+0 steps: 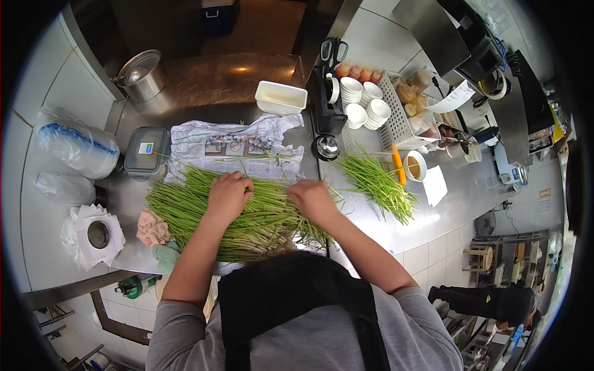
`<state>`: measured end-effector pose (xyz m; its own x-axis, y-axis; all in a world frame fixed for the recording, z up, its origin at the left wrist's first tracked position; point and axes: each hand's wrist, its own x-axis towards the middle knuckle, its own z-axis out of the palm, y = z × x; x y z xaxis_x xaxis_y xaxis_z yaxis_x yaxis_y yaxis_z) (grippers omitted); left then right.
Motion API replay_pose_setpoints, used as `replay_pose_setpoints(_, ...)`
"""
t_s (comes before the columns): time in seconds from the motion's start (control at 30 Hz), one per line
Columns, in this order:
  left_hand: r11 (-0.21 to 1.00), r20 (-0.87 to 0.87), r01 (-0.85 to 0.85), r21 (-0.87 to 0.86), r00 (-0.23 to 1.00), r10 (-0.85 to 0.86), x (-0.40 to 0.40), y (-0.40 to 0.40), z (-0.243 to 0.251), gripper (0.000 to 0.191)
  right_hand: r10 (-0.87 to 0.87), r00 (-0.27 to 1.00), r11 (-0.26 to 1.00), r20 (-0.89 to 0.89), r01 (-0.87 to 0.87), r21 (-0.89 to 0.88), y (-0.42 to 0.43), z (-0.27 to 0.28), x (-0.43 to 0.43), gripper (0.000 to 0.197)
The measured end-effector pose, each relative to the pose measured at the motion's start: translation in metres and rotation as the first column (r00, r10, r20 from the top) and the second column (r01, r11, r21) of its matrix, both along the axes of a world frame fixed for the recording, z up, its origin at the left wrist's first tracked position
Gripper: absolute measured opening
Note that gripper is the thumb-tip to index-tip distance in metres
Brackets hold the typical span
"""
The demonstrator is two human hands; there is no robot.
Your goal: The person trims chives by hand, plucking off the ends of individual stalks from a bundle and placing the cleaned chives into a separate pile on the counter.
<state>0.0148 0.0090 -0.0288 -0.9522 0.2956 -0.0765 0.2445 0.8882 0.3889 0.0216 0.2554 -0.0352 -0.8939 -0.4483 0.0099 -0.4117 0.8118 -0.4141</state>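
Note:
A large heap of long thin chive-like stalks (264, 215), green with pale root ends at the near side, lies before me on the steel counter. My left hand (230, 195) rests on the heap's upper part, fingers curled down; its fingertips are partly hidden. To its right, my right hand (313, 199) is closed at the heap's right end, with loose stalk tips poking out past it. Behind the heap spreads a crumpled newspaper sheet (232, 150) with a few stray stalks on it. A smaller pile of green stalks (378, 185) sits apart, farther right.
An orange-handled knife (397, 164) touches the small pile, near a bowl of brown sauce (414, 167). A lidded plastic container (147, 152) and a pink cloth (153, 227) are at left. White bowls (356, 115) stand stacked behind. A person (492, 301) is at far right.

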Motion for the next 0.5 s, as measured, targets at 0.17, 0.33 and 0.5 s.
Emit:
replay_pose_setpoints(0.17,0.993,-0.113,-0.025,0.114,0.993,0.038,0.013,-0.003,0.003,0.014,-0.001,0.999,0.996,-0.048,0.005,0.089,-0.024,-0.009,0.010,0.016)
replay_pose_setpoints(0.33,0.971,-0.226,-0.015,0.240,0.972,0.070,0.020,-0.001,-0.001,0.015,0.029,0.984,0.997,-0.175,-0.016,0.076,-0.032,-0.006,0.015,0.015)
replay_pose_setpoints(0.5,0.910,0.104,0.027,0.414,0.992,-0.077,0.029,0.007,0.005,0.017,-0.045,0.999,0.993,-0.030,0.041,-0.108,-0.026,-0.010,0.012,0.013)
